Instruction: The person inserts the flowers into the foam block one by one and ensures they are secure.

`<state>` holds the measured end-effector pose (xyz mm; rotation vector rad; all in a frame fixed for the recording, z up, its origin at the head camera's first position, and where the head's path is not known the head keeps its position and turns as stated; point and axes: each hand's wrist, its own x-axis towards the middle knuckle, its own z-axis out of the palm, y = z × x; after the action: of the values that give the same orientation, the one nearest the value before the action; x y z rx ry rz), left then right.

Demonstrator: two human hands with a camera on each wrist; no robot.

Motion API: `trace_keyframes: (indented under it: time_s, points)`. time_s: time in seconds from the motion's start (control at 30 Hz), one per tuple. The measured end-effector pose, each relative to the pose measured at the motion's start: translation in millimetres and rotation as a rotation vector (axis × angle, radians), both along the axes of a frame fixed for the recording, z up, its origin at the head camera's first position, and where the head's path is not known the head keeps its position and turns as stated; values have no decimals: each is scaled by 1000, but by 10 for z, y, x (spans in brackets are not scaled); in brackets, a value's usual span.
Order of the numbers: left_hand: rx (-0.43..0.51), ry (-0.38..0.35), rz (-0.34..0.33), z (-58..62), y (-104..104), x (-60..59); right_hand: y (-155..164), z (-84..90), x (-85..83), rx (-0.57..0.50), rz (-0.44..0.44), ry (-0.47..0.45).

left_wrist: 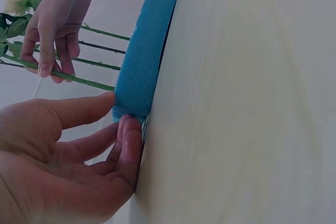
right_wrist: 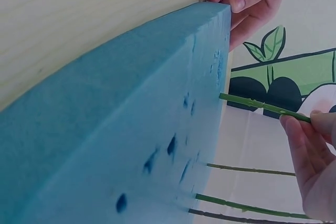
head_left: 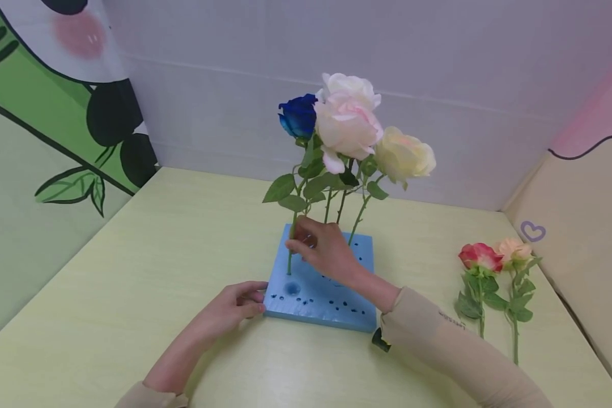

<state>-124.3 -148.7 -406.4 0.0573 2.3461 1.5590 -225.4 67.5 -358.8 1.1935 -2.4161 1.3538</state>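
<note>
A blue foam block (head_left: 331, 294) lies flat on the pale yellow table (head_left: 148, 255), with several roses standing in it. My right hand (head_left: 296, 243) pinches the green stem (head_left: 289, 262) of the blue rose (head_left: 298, 116) low down, just above the block's left side. The stem's end (right_wrist: 252, 102) meets the foam face. My left hand (head_left: 255, 297) holds the block's near left corner, thumb on top and fingers against the side (left_wrist: 123, 111). A pink-white rose (head_left: 347, 129), a white rose (head_left: 351, 88) and a cream rose (head_left: 405, 156) stand beside the blue one.
Two loose roses, one red (head_left: 480, 256) and one peach (head_left: 513, 248), lie on the table at the right. The foam's top has several holes (head_left: 292, 288). Walls close the table at the back, left and right.
</note>
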Motion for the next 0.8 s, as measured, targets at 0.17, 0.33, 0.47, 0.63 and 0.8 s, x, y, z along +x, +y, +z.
trace_keyframes:
  time_s: [0.17, 0.33, 0.47, 0.63, 0.8]
  points:
    - [-4, -14, 15, 17, 5, 9, 3, 10, 26, -1, 21, 7]
    - [-2, -21, 12, 16, 13, 9, 12, 14, 52, 10, 16, 25]
    - [4, -21, 15, 14, 12, 7, 9, 8, 56, 27, 4, 34]
    - [-3, -28, 19, 15, 13, 3, 9, 0, 67, 24, -34, 14]
    - [-7, -28, 13, 16, 12, 7, 10, -10, 87, -9, -71, -43]
